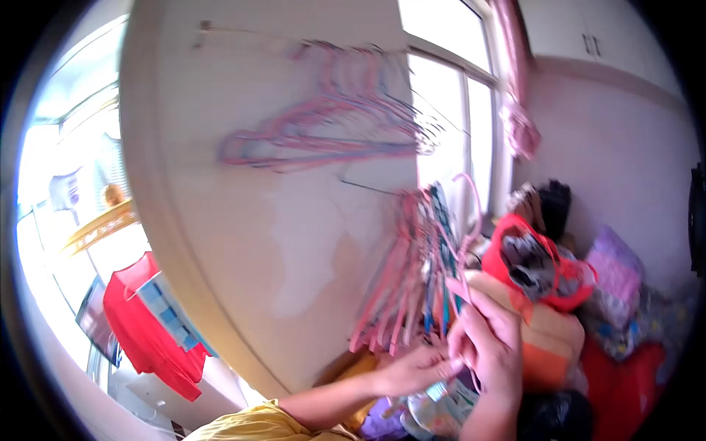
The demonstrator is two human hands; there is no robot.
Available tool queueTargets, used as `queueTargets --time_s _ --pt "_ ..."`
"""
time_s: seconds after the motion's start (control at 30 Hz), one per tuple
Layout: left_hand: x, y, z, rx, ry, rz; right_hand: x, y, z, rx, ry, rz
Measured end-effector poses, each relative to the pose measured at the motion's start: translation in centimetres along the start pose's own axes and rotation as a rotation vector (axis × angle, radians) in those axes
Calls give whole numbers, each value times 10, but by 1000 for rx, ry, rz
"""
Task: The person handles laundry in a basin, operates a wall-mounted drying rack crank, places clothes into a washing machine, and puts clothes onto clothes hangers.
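Note:
A pink hanger [468,192] stands upright in my right hand [489,334], its hook pointing up and its lower part hidden by the fingers. My left hand [419,370] reaches in from the lower left, its fingertips meeting the right hand near the hanger; whether it grips anything is too small to tell. Just behind the hands hangs a dense bunch of pink hangers [386,294], with some blue and teal ones. Higher up, more pink and blue hangers [323,140] hang on the wall, blurred.
A red bag [500,250] with dark and grey items sits right of the hands, beside an orange and tan bundle [548,338]. A purple pillow [616,268] lies farther right. Red clothing [143,316] hangs beyond the wall edge at the left. A window [448,95] is behind.

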State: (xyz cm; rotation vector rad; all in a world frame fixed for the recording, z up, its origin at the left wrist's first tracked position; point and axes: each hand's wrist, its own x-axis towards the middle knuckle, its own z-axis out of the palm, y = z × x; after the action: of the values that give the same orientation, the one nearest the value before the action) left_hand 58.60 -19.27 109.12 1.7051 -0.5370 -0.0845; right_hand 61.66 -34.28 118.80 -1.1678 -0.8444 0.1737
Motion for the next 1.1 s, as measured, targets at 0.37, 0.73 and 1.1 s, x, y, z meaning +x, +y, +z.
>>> queueTargets --time_s 0.37,0.73,1.1 --pt "-66 79 38 -270 587 570 -39 -47 82 -292 24 -357" --pt "-35 183 4 -136 865 801 44 -84 127 -355 297 -759" --pt "31 221 -72 -186 932 732 164 -122 115 -592 186 -647"
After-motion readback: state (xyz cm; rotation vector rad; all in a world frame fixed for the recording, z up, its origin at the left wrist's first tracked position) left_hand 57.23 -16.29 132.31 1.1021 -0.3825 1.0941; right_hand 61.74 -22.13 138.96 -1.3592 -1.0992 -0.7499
